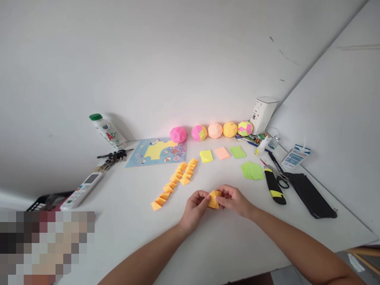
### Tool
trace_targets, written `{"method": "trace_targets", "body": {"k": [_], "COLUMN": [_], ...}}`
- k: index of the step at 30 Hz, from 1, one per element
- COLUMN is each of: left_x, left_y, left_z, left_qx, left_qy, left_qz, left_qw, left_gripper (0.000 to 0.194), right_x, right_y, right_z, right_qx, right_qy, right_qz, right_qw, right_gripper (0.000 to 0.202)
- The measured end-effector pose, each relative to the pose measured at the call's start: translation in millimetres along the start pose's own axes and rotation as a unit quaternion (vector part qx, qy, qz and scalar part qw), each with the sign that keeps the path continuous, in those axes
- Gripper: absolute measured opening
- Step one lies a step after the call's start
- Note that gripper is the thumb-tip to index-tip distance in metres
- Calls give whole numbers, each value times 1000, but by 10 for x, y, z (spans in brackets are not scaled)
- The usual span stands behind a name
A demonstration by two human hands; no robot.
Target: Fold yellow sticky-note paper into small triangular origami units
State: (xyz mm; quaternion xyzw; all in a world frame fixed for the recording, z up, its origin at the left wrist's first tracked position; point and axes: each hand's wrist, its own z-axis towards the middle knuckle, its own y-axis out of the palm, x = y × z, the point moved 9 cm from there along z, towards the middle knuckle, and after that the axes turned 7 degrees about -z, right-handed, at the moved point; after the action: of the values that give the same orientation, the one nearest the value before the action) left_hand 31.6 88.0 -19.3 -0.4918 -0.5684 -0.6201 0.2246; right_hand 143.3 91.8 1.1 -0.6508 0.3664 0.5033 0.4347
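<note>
Near the front middle of the white table, my left hand and my right hand both pinch one folded orange paper piece between thumbs and fingers. Two rows of folded orange paper units lie to the left of my hands. Beyond them are a yellow paper pad, a peach pad and a green pad. Loose green sheets lie to the right. Along the wall stand several faceted paper balls, among them a pink one and an orange one.
A blue illustrated sheet, keys, a bottle and a white remote are at left. At right lie a cutter, scissors, a black pouch and a glue bottle. A white container stands behind.
</note>
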Motion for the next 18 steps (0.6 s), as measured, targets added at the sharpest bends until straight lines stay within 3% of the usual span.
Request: {"method": "trace_targets", "body": {"k": [4,7,9,12,18], "left_x": [-16,-27,-34,-24,-7], "left_y": [41,123,168,136,52], "left_z": [3,-12,-27,-21,9], "left_qx": [-27,-68,-88,-74,-43], "left_qy": [-18,-38,-49,-40,-2], "left_qz": [-13,-6,2,10,-19], "left_qw": [999,997,995,996,999], "left_gripper": [25,23,32,40,27], "right_x": [48,45,32,16,20], "right_y": [-11,10,34,38,-40], "right_z": [31,23,16,15,26], "right_qx": [6,-8,-21,-24,6], "right_qy": [-7,-14,-17,-22,-31], "right_qz": [94,103,103,115,103], "right_qw": [996,995,994,993,994], "right_gripper": [36,37,35,34,35]}}
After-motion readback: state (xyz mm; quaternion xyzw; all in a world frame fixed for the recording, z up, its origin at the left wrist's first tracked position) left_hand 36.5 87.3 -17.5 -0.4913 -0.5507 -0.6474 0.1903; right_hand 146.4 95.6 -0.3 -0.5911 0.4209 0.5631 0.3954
